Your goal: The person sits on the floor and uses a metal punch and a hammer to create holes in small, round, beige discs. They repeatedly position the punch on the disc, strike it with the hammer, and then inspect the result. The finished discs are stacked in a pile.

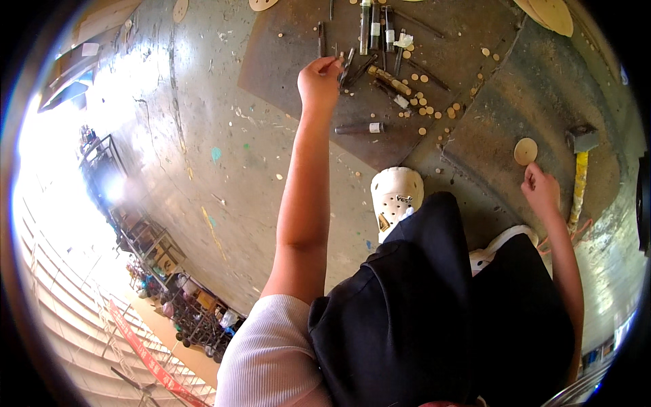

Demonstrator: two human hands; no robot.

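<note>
My left hand (pixel 319 85) reaches to the far middle with thumb and fingers pinched together. A small object shows at its fingertips, too small to name. Close beside it lie dark metal rods (pixel 348 64) and hollow punch-like tubes (pixel 365 30), some with white labels. At the right, my right hand (pixel 541 190) is closed, its fingertips at the near edge of a round tan disc (pixel 525 151); the disc seems pinched there. Right of that hand lies a hammer (pixel 581 139) with a yellow-wrapped handle.
Dark metal sheets (pixel 285 51) cover part of the concrete floor (pixel 224 149). Small tan discs (pixel 422 112) are scattered among the tubes. Larger tan round sheets (pixel 548 15) lie far right. My feet, in white clogs (pixel 395 197), are close to the sheets. Cluttered racks (pixel 156 251) stand left.
</note>
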